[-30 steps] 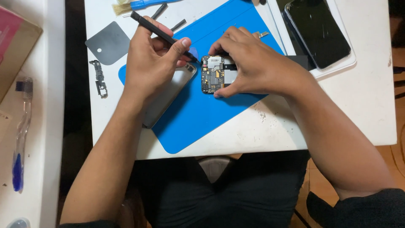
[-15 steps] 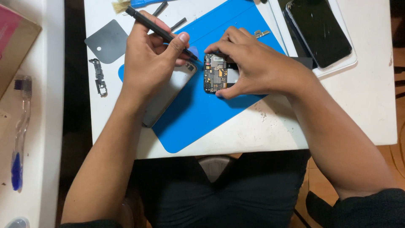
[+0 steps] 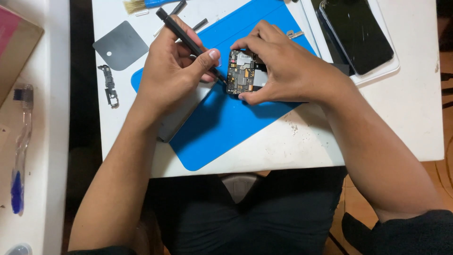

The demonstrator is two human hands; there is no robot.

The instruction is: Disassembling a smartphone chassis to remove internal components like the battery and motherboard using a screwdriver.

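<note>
1. Two hands meet over the blue mat on my white table.
2. I see my right hand pinching a small circuit board; its fingers close around the top and bottom edges, holding it just above the mat.
3. My left hand grips a black pointed tool, thumb and fingers shut on the shaft, tip touching the board's left edge.
4. Beneath that left hand lies a grey phone shell.

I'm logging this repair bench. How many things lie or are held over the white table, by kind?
Circuit board: 1
Black spudger: 1
Blue mat: 1
Phone screen: 1
Brush: 1
Dark sheet: 1
Metal bracket: 1
Total: 7
</note>
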